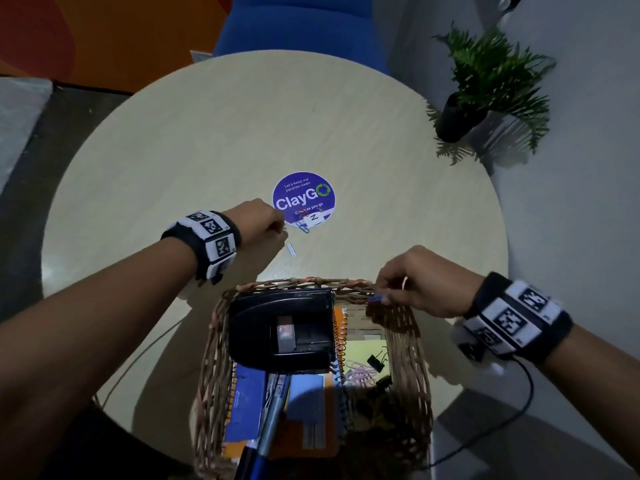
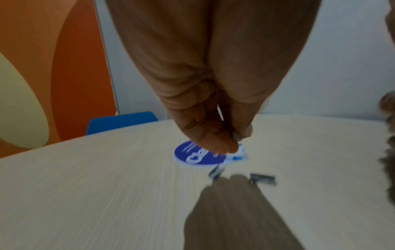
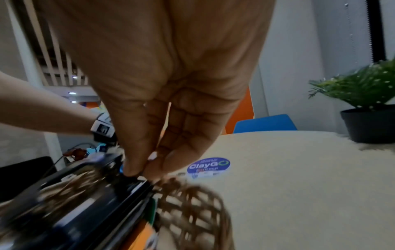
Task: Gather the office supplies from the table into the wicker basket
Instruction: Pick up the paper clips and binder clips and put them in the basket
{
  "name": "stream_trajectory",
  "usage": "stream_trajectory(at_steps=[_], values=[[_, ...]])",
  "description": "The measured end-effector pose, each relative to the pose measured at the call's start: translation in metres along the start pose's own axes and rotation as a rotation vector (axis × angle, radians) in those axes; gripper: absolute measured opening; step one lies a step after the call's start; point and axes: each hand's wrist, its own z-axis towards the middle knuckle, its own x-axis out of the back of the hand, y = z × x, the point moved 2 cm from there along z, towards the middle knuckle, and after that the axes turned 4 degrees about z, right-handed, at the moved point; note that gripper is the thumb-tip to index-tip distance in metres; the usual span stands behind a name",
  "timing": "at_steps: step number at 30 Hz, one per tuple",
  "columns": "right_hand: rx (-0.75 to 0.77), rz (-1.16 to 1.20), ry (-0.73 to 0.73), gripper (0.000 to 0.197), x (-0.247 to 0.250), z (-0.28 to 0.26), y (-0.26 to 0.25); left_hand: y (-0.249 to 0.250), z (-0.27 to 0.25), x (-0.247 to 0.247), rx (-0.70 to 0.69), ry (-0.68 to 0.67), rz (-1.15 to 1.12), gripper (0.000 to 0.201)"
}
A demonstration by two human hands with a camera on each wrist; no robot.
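The wicker basket (image 1: 405, 327) stands at the table's near edge. It holds a black hole punch (image 1: 287, 327), notebooks, pens, binder clips and paper clips. My right hand (image 1: 381, 297) hovers over the basket's far rim (image 3: 188, 194) and pinches a small blue clip (image 1: 375, 299) between thumb and fingertips (image 3: 130, 170). My left hand (image 1: 282, 228) is at the edge of the purple ClayGo sticker (image 1: 303, 199), its thumb and forefinger pinching a small grey clip (image 2: 237, 137). On the table beside it lie a blue paper clip (image 1: 304, 229), a small white piece (image 1: 314, 218) and a strip of staples (image 1: 292, 249).
The round pale table (image 1: 173, 161) reaches far out to the left and back. A potted fern (image 1: 485, 84) stands at its right edge. Behind the table is a blue chair (image 1: 301, 26). A black cable (image 1: 519, 403) runs from my right wrist band.
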Motion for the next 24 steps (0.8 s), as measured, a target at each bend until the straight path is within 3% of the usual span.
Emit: stream_trajectory(at_steps=[7, 12, 16, 19, 21, 24], values=[[0.009, 0.051, -0.044, 0.017, -0.065, -0.055, -0.003, 0.067, -0.069, 0.007, -0.294, 0.084, -0.142, 0.011], [-0.018, 0.076, 0.246, 0.022, -0.045, -0.067, 0.012, 0.118, -0.093, -0.012, -0.443, 0.059, -0.079, 0.016], [-0.042, 0.052, 0.311, 0.02, -0.028, -0.066, 0.01, 0.144, -0.108, -0.021, -0.555, 0.061, -0.093, 0.019], [-0.053, 0.042, 0.302, 0.02, -0.018, -0.056, 0.004, 0.161, -0.127, -0.036, -0.66, -0.049, -0.067, 0.028], [-0.046, 0.022, 0.274, 0.02, -0.013, -0.042, -0.001, 0.155, -0.131, -0.035, -0.65, -0.046, -0.045, 0.031], [-0.033, -0.014, 0.239, 0.02, -0.003, -0.014, -0.006, 0.114, -0.115, -0.009, -0.47, 0.118, -0.125, 0.027]])
